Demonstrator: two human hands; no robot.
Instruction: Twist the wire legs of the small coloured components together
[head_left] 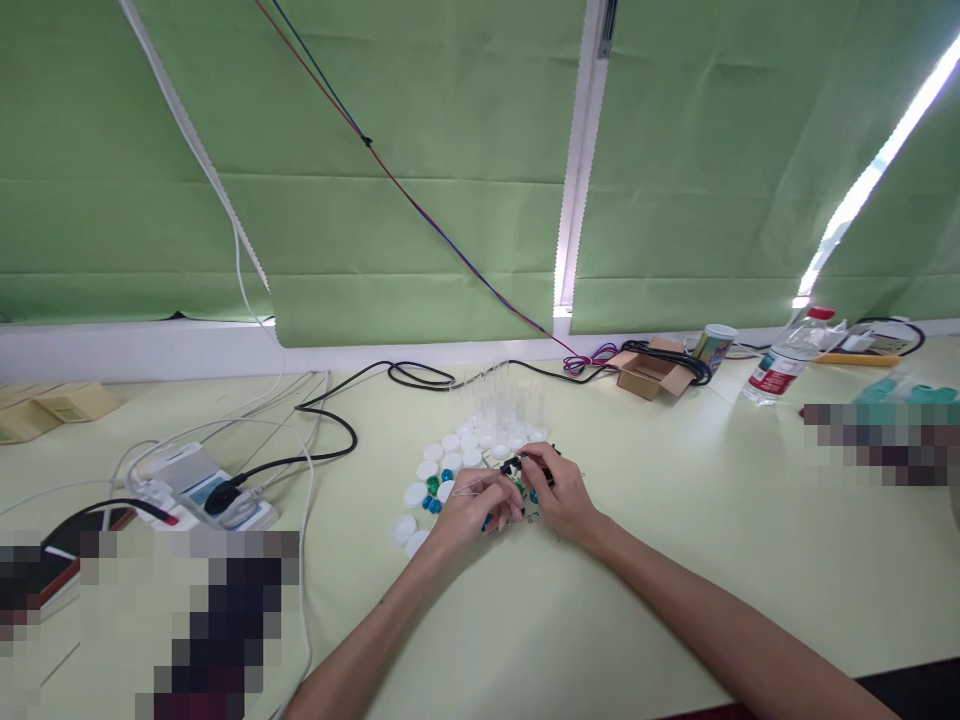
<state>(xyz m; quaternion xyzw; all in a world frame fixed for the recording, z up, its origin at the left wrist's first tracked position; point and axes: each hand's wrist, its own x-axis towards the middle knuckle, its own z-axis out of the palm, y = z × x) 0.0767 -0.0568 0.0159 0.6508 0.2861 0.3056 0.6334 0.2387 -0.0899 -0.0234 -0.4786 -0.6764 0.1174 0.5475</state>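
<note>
My left hand (pixel 476 510) and my right hand (pixel 561 488) are close together over the small parts on the table. Thumb and fingers of the right hand are closed on a small black part (pixel 511 466), too small to name more exactly. The left hand's fingers curl in below it; what they hold is hidden. A thin pale wire-like piece (pixel 471 488) shows by the left thumb. Around the hands lie several white round caps (pixel 429 468), blue beads (pixel 431 505) and green beads (pixel 433 485). Clear tubes (pixel 502 400) stand upright behind them.
To the left is a white power strip (pixel 251 510) with plugs and cables. Along the back run a black cable (pixel 420 375), an open cardboard box (pixel 652 375), a canister (pixel 715 347) and a red-capped bottle (pixel 784 365). Blurred patches cover both sides.
</note>
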